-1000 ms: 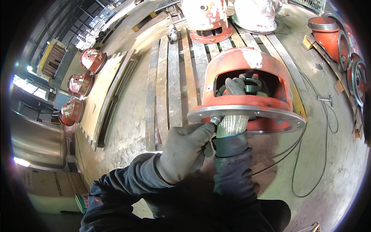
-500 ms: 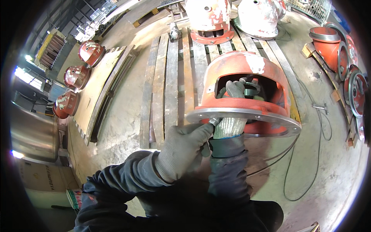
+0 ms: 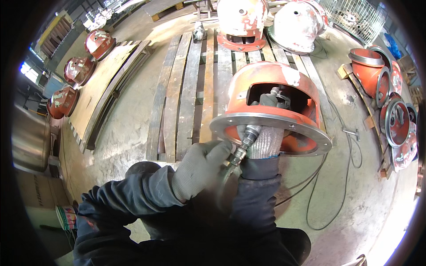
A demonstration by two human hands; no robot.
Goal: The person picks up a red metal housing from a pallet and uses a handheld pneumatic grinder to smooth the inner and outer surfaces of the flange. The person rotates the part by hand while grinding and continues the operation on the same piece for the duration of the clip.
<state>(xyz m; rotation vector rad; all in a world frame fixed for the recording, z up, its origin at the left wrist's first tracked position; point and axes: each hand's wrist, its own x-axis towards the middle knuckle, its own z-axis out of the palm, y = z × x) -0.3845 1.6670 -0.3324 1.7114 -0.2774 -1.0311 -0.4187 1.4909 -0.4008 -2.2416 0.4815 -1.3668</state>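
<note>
A red hollow metal casting [image 3: 239,95] with a grey machined flange [image 3: 310,134] rests tilted on a wooden pallet, its flange toward me. My gloved right hand [image 3: 268,100] reaches through the flange opening. Its fingers show in the side window, closed on an air grinder, whose metal head [image 3: 275,91] points upward. The grinder's metal tail and hose coupling [image 3: 242,148] come out below the flange beside my right wrist. My gloved left hand [image 3: 199,164] is closed at the coupling's lower end; its lower fingers are blurred. The casting's wall hides part of my right palm.
Two larger castings [image 3: 242,20] [image 3: 295,26] stand at the pallet's far end. Red elbow-shaped castings [image 3: 368,66] sit on a pallet at right. Domed red parts [image 3: 100,43] line a board at left. A black hose [image 3: 310,208] loops over the floor near a small hammer-like tool [image 3: 351,132].
The grinder's tail now sticks out farther below the flange. My left hand has shifted down and left along it. The view has moved slightly, and my right hand stays inside the casting.
</note>
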